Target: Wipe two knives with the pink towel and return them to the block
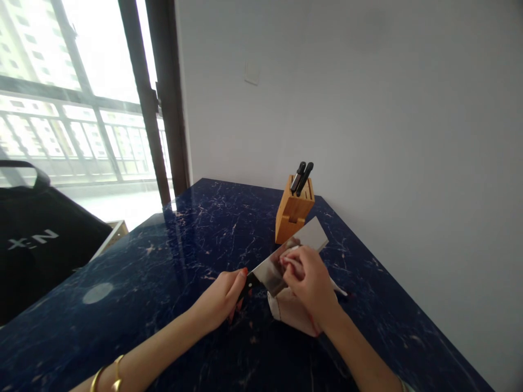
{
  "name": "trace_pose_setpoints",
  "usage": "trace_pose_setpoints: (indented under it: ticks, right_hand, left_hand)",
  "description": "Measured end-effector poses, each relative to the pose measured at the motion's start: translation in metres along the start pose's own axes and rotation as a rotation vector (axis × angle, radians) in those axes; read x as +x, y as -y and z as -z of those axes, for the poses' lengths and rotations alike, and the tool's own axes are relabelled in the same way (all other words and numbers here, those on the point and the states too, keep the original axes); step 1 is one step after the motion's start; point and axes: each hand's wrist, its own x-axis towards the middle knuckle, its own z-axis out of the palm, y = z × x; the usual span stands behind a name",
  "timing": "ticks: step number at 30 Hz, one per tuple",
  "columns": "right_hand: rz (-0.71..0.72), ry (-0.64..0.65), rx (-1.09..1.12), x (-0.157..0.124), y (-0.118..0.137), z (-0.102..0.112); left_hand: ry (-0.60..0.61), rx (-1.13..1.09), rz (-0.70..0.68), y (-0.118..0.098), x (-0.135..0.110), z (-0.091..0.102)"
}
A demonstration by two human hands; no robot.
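My left hand (223, 298) is closed around the black handle of a cleaver (310, 235), whose broad steel blade points up and to the right. My right hand (310, 280) presses a pale cloth (292, 313) against the flat of the blade, fingers bunched on the cloth. More of the cloth hangs below the blade onto the dark blue marble table (163, 272). A wooden knife block (293, 211) with two black handles in it stands just behind the blade.
A white wall runs along the table's right and far sides. A black bag (36, 239) sits off the left edge. A large window with a dark frame (157, 103) fills the upper left.
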Motion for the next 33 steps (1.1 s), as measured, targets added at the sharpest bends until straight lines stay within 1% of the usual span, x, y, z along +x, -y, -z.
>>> trace_pose_setpoints:
  ticks: [2, 3, 4, 5, 8, 9, 10, 11, 13, 16, 18, 20, 22, 24, 27, 29, 31, 33]
  right_hand:
    - [-0.043, -0.114, 0.037, 0.002, -0.005, 0.004]
    - [-0.039, -0.123, 0.046, 0.001, -0.004, 0.004]
    - [-0.017, -0.096, 0.048, 0.0, -0.001, 0.003]
    - [0.022, -0.037, 0.043, -0.002, 0.004, 0.002]
    - [0.175, 0.178, -0.012, -0.006, 0.02, -0.004]
    - [0.203, 0.214, -0.038, -0.007, 0.021, -0.006]
    - [0.212, 0.22, -0.062, -0.006, 0.02, -0.006]
    - [0.203, 0.203, -0.085, -0.005, 0.016, -0.006]
    - [0.15, 0.109, -0.127, 0.001, 0.002, -0.001]
    - [0.042, -0.112, -0.164, 0.009, -0.024, 0.013]
    - [-0.024, -0.247, -0.158, 0.012, -0.035, 0.022]
    - [-0.064, -0.33, -0.143, 0.012, -0.039, 0.028]
    - [-0.062, -0.349, -0.12, 0.011, -0.036, 0.027]
    - [-0.009, -0.289, -0.078, 0.008, -0.027, 0.02]
    - [0.129, -0.09, -0.032, 0.002, -0.011, 0.003]
    - [0.189, 0.02, -0.028, 0.0, -0.002, -0.007]
    - [0.177, 0.051, -0.019, 0.0, 0.001, -0.01]
    - [0.112, 0.009, 0.001, 0.003, -0.003, -0.007]
  left_hand:
    - [0.007, 0.007, 0.005, -0.001, -0.001, 0.0]
    - [0.007, 0.004, 0.007, -0.001, -0.001, 0.0]
    - [0.01, -0.003, 0.006, 0.0, -0.001, 0.0]
    - [0.009, -0.015, 0.005, 0.0, 0.0, 0.0]
    - [-0.018, -0.081, 0.018, 0.004, 0.003, 0.001]
    - [-0.03, -0.105, 0.032, 0.005, 0.005, 0.001]
    - [-0.04, -0.122, 0.045, 0.007, 0.006, 0.001]
    - [-0.047, -0.131, 0.053, 0.007, 0.006, 0.001]
    - [-0.038, -0.112, 0.048, 0.006, 0.006, 0.001]
    - [0.015, -0.042, 0.023, -0.001, 0.002, 0.003]
    - [0.057, 0.002, 0.012, -0.009, -0.001, 0.004]
    - [0.072, 0.034, -0.003, -0.015, -0.004, 0.004]
    - [0.072, 0.046, -0.014, -0.017, -0.005, 0.004]
    - [0.067, 0.03, -0.016, -0.014, -0.004, 0.004]
    - [0.029, -0.029, 0.002, -0.006, -0.001, 0.003]
    - [0.018, -0.07, 0.026, -0.003, 0.001, 0.005]
    - [0.03, -0.081, 0.038, -0.003, 0.002, 0.006]
    - [0.039, -0.045, 0.023, -0.005, 0.002, 0.007]
